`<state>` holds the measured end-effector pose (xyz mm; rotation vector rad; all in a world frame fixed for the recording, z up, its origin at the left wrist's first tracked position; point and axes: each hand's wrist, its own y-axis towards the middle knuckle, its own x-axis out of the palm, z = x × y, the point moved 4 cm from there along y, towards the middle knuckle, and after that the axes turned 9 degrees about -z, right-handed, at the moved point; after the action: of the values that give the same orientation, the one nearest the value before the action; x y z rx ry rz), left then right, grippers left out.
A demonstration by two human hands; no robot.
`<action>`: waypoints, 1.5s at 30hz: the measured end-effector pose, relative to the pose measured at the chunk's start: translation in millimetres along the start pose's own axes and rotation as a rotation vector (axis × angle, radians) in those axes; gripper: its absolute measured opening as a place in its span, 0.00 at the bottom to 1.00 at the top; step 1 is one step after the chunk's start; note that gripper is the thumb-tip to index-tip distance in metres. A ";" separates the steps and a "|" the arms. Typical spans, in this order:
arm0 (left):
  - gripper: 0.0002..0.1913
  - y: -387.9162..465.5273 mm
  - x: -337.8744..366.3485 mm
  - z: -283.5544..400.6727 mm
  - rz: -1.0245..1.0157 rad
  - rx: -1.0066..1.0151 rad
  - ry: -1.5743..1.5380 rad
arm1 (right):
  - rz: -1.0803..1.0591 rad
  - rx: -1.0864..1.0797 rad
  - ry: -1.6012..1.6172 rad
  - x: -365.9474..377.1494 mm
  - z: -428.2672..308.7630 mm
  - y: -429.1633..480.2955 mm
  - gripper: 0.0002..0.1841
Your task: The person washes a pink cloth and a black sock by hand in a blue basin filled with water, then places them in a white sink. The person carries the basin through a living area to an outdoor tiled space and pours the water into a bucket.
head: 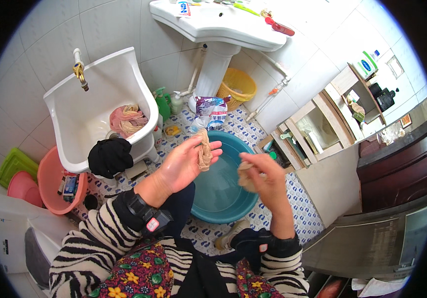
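Observation:
A twisted beige piece of thin fabric [205, 152] lies across the upturned palm and fingers of my left hand [180, 162], at the left rim of a teal plastic basin [222, 216]. My right hand [269, 178], slightly blurred, pinches a second bunched beige fabric [246, 177] over the basin's right side. Cloudy water [213, 186] stands in the basin, which sits on the patterned floor. Whether the two beige pieces are joined cannot be told. Pink and beige wet cloths [128, 121] lie in the white ceramic utility sink at the left, and a black cloth [110, 157] hangs over its front edge.
A brass tap [80, 76] overhangs the utility sink [94, 89]. Behind the basin stand a detergent bag [209, 113], a yellow wastebasket [237, 87] and a pedestal washbasin [217, 33]. A salmon-coloured tub [51, 186] sits at left; wooden shelving [321, 119] is at right.

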<state>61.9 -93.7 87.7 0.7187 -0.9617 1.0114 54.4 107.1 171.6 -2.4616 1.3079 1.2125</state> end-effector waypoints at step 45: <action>0.13 -7.3 -5.5 -4.4 -0.080 -0.265 0.809 | 0.165 0.196 1.116 5.7 50.3 25.4 0.15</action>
<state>68.9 -94.7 80.5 0.0871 -0.3390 0.9575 7.3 108.8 140.2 -2.9451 1.6882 -0.4427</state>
